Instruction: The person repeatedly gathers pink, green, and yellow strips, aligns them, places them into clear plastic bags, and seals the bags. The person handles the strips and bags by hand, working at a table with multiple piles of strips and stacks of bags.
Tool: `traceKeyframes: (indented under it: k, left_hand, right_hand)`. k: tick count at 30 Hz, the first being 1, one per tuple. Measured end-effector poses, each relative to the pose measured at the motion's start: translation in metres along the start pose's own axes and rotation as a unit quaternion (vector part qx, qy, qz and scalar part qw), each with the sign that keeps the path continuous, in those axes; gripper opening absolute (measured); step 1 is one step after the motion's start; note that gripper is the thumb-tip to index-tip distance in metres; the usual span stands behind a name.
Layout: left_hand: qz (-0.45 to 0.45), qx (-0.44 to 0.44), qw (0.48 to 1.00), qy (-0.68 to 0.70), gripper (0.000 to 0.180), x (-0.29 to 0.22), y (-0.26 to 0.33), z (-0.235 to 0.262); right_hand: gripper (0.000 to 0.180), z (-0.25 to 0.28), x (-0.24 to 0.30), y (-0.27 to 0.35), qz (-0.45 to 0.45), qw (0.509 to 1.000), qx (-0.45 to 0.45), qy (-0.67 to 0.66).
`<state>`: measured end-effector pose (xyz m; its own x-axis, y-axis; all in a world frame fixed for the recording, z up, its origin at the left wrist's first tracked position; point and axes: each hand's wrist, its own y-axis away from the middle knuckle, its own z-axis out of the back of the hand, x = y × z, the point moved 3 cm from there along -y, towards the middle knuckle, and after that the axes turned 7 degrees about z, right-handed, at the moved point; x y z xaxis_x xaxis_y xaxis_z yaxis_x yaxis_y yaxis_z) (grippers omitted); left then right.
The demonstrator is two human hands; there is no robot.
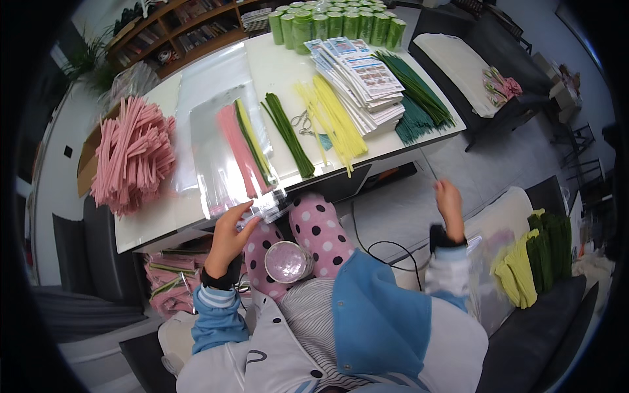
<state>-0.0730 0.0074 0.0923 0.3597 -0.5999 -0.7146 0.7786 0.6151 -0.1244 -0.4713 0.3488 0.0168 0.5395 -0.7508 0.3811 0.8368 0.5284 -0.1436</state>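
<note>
At the near edge of the white table, my left hand (227, 237) has its thumb and forefinger apart, beside the end of a clear plastic bag (213, 154). On this bag lie pink chenille stems (241, 149), along with a few green and yellow ones. I cannot tell whether they are inside it. My right hand (449, 204) is raised off to the right, away from the table, with its fingers pinched together; what they hold is too thin to make out. Between my knees sits a clear round tub (288, 262) with a shiny, pale inside.
A large pile of pink stems (134, 154) stands at the table's left. Dark green stems (288, 134), scissors (302, 122), yellow stems (337, 121) and stacked printed sheets (360, 82) lie to the right. Green rolls (334, 26) line the back. Yellow-green bundles (517, 268) lie right of me.
</note>
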Motion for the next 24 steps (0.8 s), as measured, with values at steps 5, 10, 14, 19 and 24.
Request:
traceKeyframes:
  k: [5,10,14,19,24]
  left_hand:
    - [0.111,0.129,0.962,0.213,0.033,-0.019,-0.003,-0.018]
    - [0.124,0.276,0.823,0.481,0.039,-0.056,-0.006,-0.044]
    - [0.075,0.194,0.746,0.632,0.035,-0.055,0.000,-0.046]
    - [0.093,0.116,0.765,0.626,0.037,-0.033,0.015,-0.052]
    - [0.123,0.136,0.771,0.610,0.036,-0.017,0.020,-0.058]
  right_hand:
    - [0.022,0.076,0.032,0.142,-0.028,0.983,-0.094,-0.157]
    - [0.015,0.043,0.120,0.170,0.023,0.909,0.071,-0.409]
    - [0.016,0.006,0.176,0.155,0.083,0.864,0.160,-0.470]
    - [0.021,-0.029,0.212,0.144,0.007,0.779,0.237,-0.580]
    - [0.020,-0.025,0.210,0.151,0.076,0.747,0.359,-0.554]
